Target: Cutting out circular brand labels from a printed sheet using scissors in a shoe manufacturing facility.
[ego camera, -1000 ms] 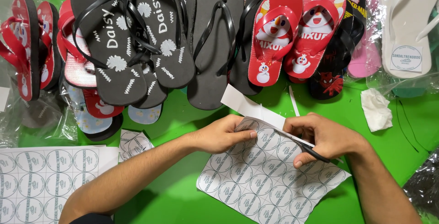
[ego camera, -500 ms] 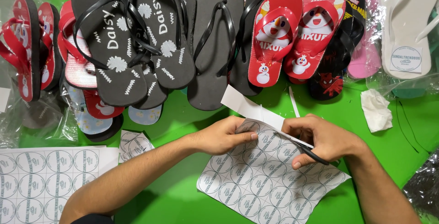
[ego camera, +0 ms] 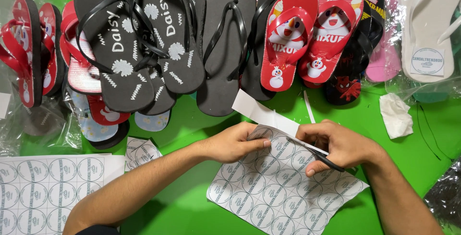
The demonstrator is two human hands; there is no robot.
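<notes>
Right now the right hand [ego camera: 338,147] clenches black-handled scissors [ego camera: 322,158], blades in the white sheet of round printed stickers [ego camera: 283,187] on the green table [ego camera: 422,148]. The left hand [ego camera: 235,143] pinches that sheet's upper edge, below black, red and white rubber flip-flops [ego camera: 225,43].

Sticker sheet [ego camera: 278,192] was matt white paper, scissors [ego camera: 322,158] had dark plastic handles, flip-flops [ego camera: 144,48] looked like rubbery foam, tabletop [ego camera: 192,206] smooth green.

The sticker sheet [ego camera: 283,187] lies on the table [ego camera: 192,206], flip-flops [ego camera: 230,48] behind it, another sheet [ego camera: 43,187] left.
</notes>
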